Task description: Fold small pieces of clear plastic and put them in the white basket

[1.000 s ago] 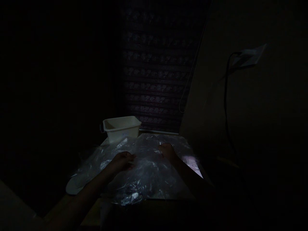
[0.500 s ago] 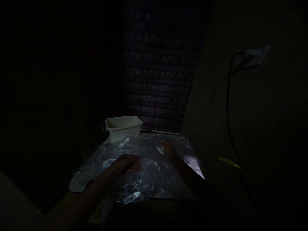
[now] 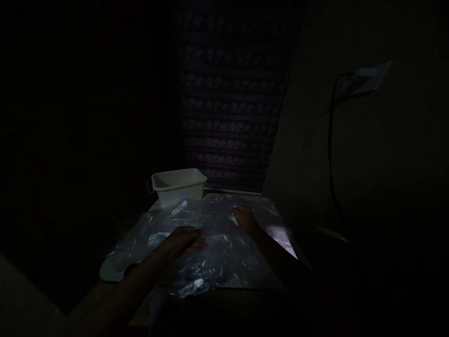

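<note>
A large crumpled sheet of clear plastic (image 3: 220, 252) is spread over the table in dim light. My left hand (image 3: 185, 238) is over its middle, fingers stretched out and slightly apart. Whether those fingers touch the film is too dark to tell. Farther forward on the right, my right hand (image 3: 244, 219) has its fingers curled closed on the plastic, with a bright fold showing at the fingertips. Beyond the left hand, at the table's far left corner, stands a white plastic tub (image 3: 180, 189).
A pale rounded board end (image 3: 110, 269) sticks out at the table's left. Behind the table hangs a patterned blind (image 3: 224, 126) with a cord. On the right wall, a black cable (image 3: 330, 140) runs down from a socket (image 3: 366, 79), and a yellow strip (image 3: 332, 233) shows lower down.
The camera view has shifted slightly. Both hands keep nearly the same place and pose over the plastic, and the lower right has become darker.
</note>
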Tool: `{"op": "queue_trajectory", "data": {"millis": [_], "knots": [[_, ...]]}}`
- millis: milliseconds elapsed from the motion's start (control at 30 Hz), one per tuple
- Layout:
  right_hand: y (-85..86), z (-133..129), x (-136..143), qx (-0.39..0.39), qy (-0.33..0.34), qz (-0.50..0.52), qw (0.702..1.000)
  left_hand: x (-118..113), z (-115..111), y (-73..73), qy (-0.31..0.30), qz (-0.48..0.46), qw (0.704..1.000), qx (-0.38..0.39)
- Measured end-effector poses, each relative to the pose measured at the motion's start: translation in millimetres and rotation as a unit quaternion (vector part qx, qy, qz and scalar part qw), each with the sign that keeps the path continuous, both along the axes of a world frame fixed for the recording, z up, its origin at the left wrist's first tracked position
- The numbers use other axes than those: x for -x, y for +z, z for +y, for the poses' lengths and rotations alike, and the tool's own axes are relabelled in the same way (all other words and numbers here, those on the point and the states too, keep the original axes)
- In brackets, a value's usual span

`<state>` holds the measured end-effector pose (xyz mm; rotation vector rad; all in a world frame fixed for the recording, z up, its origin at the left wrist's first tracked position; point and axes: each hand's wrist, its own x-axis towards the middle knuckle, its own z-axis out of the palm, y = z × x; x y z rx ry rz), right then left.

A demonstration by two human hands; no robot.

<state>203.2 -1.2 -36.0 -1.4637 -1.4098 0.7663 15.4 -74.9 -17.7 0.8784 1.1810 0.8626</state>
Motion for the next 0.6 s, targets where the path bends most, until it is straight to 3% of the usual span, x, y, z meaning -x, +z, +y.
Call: {"op": "queue_trajectory", "data": {"millis": [300,600], "knots": [[1.5,-1.9,-1.1,0.001,0.041,-0.066,0.997,7.3,4.1,-10.7,-0.001,0.002,0.999,-0.039],[-0.3,-1.4,-2.9,-0.017,0.026,-0.006,1.000,19.0,4.5,-14.0,-0.050,-0.013,0.997,-0.059]]}}
